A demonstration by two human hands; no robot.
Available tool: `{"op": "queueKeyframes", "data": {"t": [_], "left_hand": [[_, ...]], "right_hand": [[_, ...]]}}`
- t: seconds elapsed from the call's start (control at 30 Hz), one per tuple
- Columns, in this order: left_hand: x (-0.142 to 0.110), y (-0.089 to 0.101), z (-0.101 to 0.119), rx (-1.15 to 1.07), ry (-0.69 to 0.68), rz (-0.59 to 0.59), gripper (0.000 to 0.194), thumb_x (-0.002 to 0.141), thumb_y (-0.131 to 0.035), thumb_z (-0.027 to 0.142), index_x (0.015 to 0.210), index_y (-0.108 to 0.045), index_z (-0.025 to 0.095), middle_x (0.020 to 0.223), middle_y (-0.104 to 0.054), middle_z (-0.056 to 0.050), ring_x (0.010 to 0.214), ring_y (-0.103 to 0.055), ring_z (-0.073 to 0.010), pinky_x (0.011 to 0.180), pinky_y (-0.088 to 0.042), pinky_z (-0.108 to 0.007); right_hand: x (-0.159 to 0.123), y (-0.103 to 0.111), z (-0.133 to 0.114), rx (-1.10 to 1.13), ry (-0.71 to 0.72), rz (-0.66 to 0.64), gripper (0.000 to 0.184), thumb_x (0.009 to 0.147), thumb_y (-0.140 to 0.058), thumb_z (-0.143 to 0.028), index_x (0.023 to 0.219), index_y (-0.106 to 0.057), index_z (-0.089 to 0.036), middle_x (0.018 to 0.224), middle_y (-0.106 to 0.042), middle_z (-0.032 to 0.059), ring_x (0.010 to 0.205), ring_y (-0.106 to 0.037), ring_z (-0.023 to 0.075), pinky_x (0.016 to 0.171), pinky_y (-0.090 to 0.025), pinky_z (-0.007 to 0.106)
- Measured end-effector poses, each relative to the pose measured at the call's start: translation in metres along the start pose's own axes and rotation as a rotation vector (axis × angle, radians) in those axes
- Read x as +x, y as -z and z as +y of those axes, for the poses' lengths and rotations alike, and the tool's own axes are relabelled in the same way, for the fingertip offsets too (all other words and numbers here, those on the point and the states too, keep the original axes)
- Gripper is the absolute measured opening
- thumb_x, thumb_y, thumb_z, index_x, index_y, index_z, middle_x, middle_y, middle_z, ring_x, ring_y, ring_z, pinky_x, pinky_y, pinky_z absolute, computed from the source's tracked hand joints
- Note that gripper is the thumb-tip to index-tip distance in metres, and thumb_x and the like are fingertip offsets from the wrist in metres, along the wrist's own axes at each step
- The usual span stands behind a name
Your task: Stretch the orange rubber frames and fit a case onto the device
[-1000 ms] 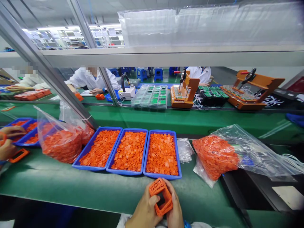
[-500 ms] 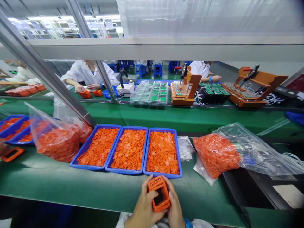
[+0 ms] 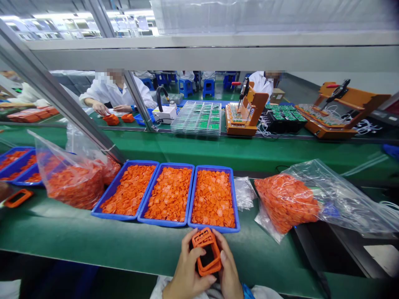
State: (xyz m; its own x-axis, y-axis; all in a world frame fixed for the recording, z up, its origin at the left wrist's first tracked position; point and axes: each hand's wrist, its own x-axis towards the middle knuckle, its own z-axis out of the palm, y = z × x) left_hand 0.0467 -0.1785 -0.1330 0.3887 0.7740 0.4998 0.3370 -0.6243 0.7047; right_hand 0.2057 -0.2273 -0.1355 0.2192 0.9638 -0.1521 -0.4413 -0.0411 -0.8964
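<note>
An orange plastic housing [image 3: 204, 238] with a dark rectangular window sits between my two hands, just in front of the trays. My left hand [image 3: 186, 270] grips its left side, the thumb lying over the dark opening. Around the right side and lower edge curl the fingers of my right hand [image 3: 230, 268]. The front frame of the housing looks slightly askew to the orange part beneath it. Nearest to both hands stands a blue tray [image 3: 237, 222] full of small orange pieces. The underside of the housing is hidden.
Two more blue trays [image 3: 141, 218] of orange pieces adjoin on the left. Bags of orange pieces [image 3: 75, 182] flank the trays, another bag [image 3: 286, 203] lying right. Across the green belt are a clamp fixture [image 3: 246, 114], green circuit boards [image 3: 202, 116] and co-workers. A metal post [image 3: 62, 91] slants at left.
The housing's front frame has shifted and tilted slightly against the part beneath it. Both hands keep hold. The camera view has moved a little. Across the belt, a co-worker's hand has lifted off an orange part.
</note>
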Motion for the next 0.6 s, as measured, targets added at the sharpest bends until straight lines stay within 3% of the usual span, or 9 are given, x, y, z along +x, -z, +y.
{"op": "queueKeyframes", "data": {"t": [0.27, 0.47, 0.53, 0.6], "left_hand": [[0.002, 0.003, 0.0, -0.072, -0.021, 0.008, 0.045, 0.097, -0.063, 0.06, 0.126, -0.057, 0.026, 0.149, -0.047, -0.019, 0.137, -0.057, -0.038, 0.103, -0.057, -0.055], [-0.009, -0.003, -0.004, -0.161, -0.023, 0.065, 0.074, 0.095, -0.064, 0.066, 0.154, -0.04, 0.028, 0.158, -0.042, -0.023, 0.147, -0.047, -0.0409, 0.11, -0.05, -0.062], [-0.017, -0.007, -0.008, -0.253, 0.105, 0.17, 0.079, 0.089, -0.066, 0.072, 0.152, -0.043, 0.03, 0.164, -0.039, -0.021, 0.152, -0.041, -0.0431, 0.115, -0.045, -0.067], [-0.023, -0.013, -0.013, -0.357, 0.304, 0.277, 0.072, 0.089, -0.062, 0.077, 0.144, -0.052, 0.031, 0.16, -0.048, -0.018, 0.15, -0.045, -0.043, 0.117, -0.042, -0.069]], "right_hand": [[0.001, 0.001, 0.003, -0.024, -0.007, 0.051, 0.053, 0.099, -0.06, -0.062, 0.141, -0.069, -0.031, 0.15, -0.069, 0.0083, 0.14, -0.063, 0.0342, 0.122, -0.046, 0.051], [0.0, 0.0, -0.004, -0.018, -0.032, 0.042, 0.057, 0.097, -0.059, -0.067, 0.141, -0.07, -0.032, 0.152, -0.067, 0.0083, 0.142, -0.061, 0.035, 0.124, -0.043, 0.053], [-0.001, 0.002, -0.006, -0.02, -0.045, 0.037, 0.059, 0.097, -0.058, -0.067, 0.142, -0.069, -0.031, 0.154, -0.066, 0.0092, 0.144, -0.06, 0.0357, 0.124, -0.041, 0.054], [-0.002, 0.005, -0.006, -0.026, -0.061, 0.03, 0.059, 0.097, -0.058, -0.067, 0.142, -0.069, -0.03, 0.155, -0.065, 0.0096, 0.145, -0.058, 0.0357, 0.125, -0.04, 0.053]]}}
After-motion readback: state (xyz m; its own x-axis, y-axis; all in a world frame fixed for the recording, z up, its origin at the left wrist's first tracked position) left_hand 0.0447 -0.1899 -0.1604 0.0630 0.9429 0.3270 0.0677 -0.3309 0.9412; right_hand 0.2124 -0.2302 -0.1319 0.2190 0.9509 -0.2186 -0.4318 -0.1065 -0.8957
